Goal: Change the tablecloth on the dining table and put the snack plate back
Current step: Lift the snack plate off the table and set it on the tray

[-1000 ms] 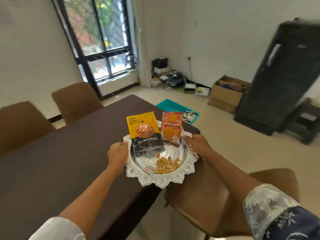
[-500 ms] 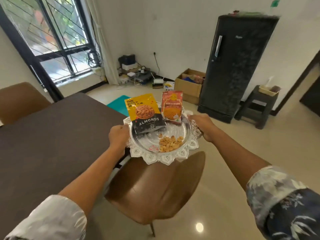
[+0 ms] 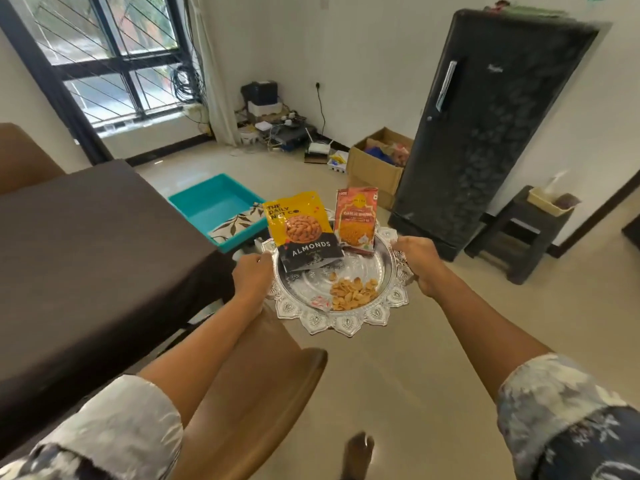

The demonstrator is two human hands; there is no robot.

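Both hands (image 3: 251, 278) grip scalloped silver plate (image 3: 341, 322) (embossed rim).

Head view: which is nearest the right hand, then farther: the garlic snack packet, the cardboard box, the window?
From the right hand:
1. Garlic snack packet, on the held plate.
2. Cardboard box, on the floor beside the fridge.
3. Window, far left wall.

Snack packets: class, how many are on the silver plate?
2. The yellow almonds packet sits at the back left of the plate; the orange garlic packet at its back right. A small crumpled wrapper near the front could be a third.
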